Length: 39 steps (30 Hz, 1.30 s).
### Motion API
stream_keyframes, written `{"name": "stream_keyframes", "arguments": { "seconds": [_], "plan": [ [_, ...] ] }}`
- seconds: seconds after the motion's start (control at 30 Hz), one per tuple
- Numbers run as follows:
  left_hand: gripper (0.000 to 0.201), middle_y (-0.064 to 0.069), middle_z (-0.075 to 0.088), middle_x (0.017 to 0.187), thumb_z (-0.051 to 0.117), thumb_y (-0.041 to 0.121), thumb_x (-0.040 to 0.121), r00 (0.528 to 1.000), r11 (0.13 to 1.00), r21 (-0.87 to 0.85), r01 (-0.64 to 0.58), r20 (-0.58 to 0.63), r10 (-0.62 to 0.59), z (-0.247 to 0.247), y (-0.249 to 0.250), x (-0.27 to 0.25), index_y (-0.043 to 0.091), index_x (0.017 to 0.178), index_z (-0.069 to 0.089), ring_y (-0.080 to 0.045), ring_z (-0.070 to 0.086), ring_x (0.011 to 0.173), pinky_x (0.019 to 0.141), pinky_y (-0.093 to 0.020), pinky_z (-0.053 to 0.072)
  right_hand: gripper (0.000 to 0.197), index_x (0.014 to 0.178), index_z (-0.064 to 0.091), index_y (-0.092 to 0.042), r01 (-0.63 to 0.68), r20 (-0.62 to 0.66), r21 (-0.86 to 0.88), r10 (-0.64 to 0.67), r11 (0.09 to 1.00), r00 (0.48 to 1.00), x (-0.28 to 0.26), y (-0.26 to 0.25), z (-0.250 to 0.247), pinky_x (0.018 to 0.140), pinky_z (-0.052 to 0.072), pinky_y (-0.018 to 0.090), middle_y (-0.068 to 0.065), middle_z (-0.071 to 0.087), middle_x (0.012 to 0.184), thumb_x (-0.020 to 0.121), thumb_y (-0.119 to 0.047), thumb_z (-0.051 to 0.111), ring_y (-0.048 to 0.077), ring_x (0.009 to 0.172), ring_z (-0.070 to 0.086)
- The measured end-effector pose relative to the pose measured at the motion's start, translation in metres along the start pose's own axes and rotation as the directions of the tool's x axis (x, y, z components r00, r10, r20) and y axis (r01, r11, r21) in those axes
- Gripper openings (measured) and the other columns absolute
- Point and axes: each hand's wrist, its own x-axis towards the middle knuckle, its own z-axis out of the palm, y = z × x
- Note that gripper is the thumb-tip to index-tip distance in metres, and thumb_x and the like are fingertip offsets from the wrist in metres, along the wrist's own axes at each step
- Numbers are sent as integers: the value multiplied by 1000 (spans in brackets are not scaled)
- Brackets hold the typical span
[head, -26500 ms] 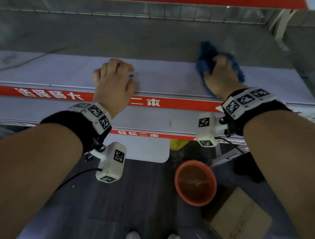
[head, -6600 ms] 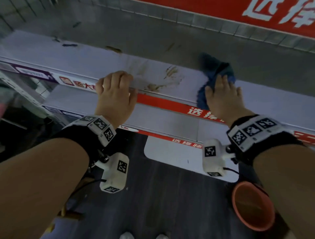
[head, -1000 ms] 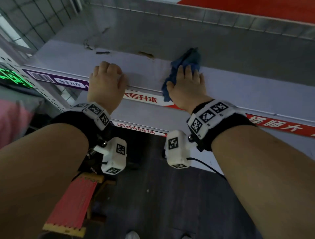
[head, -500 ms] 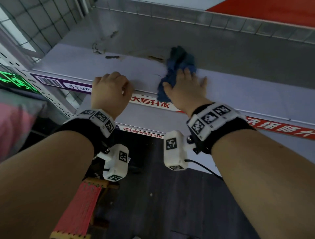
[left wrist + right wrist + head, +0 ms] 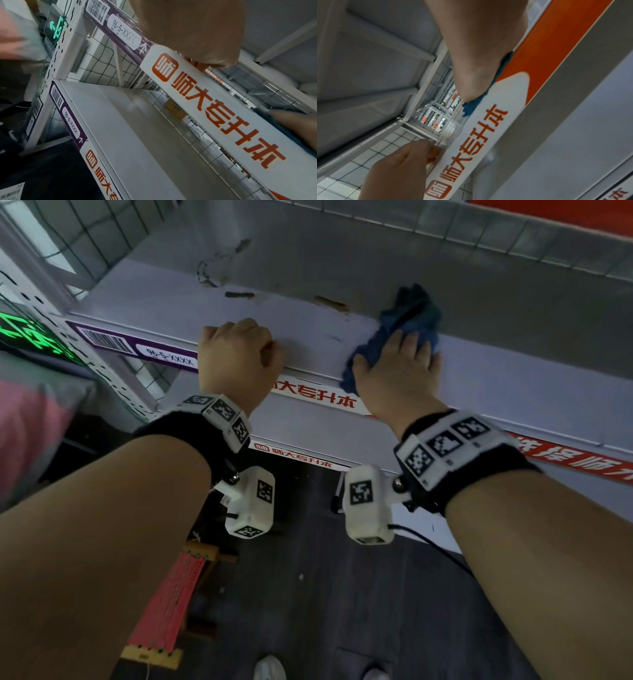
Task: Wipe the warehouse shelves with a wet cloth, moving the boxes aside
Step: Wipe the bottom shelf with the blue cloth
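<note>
A crumpled blue cloth [image 5: 415, 309] lies on the pale grey upper shelf [image 5: 534, 392]. My right hand [image 5: 409, 345] lies over the cloth's near part with straight fingers, pressing it to the shelf. The right wrist view shows the cloth [image 5: 469, 108] squeezed between the palm and the shelf's front label strip. My left hand [image 5: 239, 338] sits to the left, its fingers curled over the shelf's front edge [image 5: 308, 371]. Brown dirt marks [image 5: 330, 302] remain near the shelf's back. No boxes stand on this stretch of shelf.
Wire mesh [image 5: 513, 232] closes the shelf's back and left side. A lower shelf [image 5: 137, 121] juts out beneath, with a perforated upright post [image 5: 68, 40] at the left end. On the dark floor stands a red woven stool [image 5: 164, 604].
My right hand has slid the cloth to the right and further back, away from the left hand. The left hand stays on the shelf edge.
</note>
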Motion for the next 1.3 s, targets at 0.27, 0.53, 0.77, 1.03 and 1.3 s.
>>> {"name": "stream_keyframes", "arguments": {
  "seconds": [0.27,0.53,0.77,1.03,1.3],
  "plan": [
    [36,1,46,65,38,27,86,1000,1000,-5,-9,-9,9,-2,-1,0,8,66,60,-18,39,58,74,-30,28,75,150,11,0,117,-58,18,-116,993,992,17,-32,2,119,11,43,19,14,157,97,-51,27,34,145,13],
    [35,-8,54,64,40,23,87,997,1000,-13,-17,79,18,-15,0,-4,6,61,56,-27,49,55,75,-35,36,32,112,59,-8,431,-188,59,-414,900,891,-78,-15,1,81,41,41,13,56,115,96,-33,46,33,105,51],
    [40,-21,60,90,44,27,87,988,984,-167,-61,133,83,-30,0,-32,-3,78,69,-37,58,77,73,-41,48,31,123,60,-20,389,-12,283,-403,876,915,-117,18,32,95,34,34,3,64,116,94,-32,53,26,112,53],
    [38,-2,53,121,51,38,92,770,882,-432,187,622,142,-27,18,-83,18,123,58,-12,50,108,93,-24,37,40,137,45,-40,271,91,317,-313,909,945,-122,23,53,112,16,36,-11,37,150,99,-45,36,16,139,25],
    [25,2,67,100,64,29,86,699,858,-473,200,682,213,-35,33,-83,16,107,68,-7,58,90,84,-9,41,48,132,56,-26,366,24,548,-451,752,892,-111,30,47,105,40,38,2,58,134,93,-49,42,20,126,51]
  ]
}}
